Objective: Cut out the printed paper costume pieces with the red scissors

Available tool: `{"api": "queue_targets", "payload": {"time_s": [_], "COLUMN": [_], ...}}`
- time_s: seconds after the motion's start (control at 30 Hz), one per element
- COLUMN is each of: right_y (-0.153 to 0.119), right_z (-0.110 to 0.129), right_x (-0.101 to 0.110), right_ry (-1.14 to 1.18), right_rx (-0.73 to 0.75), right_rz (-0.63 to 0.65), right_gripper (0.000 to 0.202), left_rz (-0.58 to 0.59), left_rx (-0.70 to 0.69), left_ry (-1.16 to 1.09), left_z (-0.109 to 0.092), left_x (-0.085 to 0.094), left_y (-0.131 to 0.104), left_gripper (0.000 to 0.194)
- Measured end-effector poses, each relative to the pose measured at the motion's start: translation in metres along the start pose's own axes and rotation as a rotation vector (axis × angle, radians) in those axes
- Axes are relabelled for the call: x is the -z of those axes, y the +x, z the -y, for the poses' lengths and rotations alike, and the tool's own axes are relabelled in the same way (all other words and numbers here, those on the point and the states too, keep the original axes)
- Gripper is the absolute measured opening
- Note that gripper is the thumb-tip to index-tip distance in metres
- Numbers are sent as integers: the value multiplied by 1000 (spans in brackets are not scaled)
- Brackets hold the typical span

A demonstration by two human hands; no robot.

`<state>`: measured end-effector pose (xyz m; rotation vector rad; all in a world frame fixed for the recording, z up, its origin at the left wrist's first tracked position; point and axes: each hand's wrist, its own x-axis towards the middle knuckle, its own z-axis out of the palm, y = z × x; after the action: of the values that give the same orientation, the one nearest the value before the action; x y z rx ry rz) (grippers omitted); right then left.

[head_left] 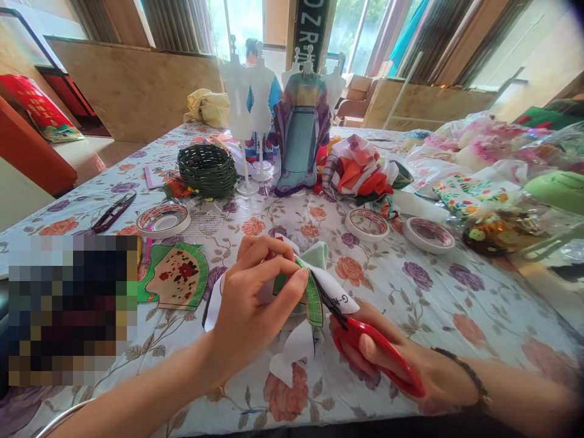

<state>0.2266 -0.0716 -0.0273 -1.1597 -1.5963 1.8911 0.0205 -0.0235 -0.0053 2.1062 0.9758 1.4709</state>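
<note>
My left hand [255, 298] pinches a green-edged fabric piece [314, 299] backed with white paper, near the middle of the table. Red-handled scissors [385, 356] are gripped in my right hand [365, 347], their dark blades lying along the edge of the green strip. White paper with printed letters [340, 295] sticks out beside the blades. Below hangs or lies a white paper scrap [296, 353]; which of the two I cannot tell. To the left of my left hand rests a cut green piece with a red floral pattern [180, 277]. Part of the held piece is hidden behind my fingers.
Tape rolls [163, 220] [367, 224] [429, 235] lie on the flowered tablecloth [255, 401]. Dark thread snips [114, 212] are at the left. Behind stand a dark woven basket [207, 170], small white mannequins [239, 97], a dressed mannequin [301, 140] and heaped fabric [358, 167]. Plastic-wrapped flowers [483, 146] occupy the right.
</note>
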Motion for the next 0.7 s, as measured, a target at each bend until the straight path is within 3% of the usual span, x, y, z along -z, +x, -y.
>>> {"api": "queue_targets", "payload": {"time_s": [0.33,0.7], "right_y": [3,-4], "right_z": [-10,-11], "right_x": [5,7], "right_ry": [-67,-95], "right_rx": [172,146], "right_rz": [41,17], "right_gripper": [61,55], "left_rz": [25,49], "left_rx": [9,10], "left_ry": [-13,-6], "left_z": [0,-1], "left_x": [1,1], "left_y": [0,1], "left_gripper": [18,19]}}
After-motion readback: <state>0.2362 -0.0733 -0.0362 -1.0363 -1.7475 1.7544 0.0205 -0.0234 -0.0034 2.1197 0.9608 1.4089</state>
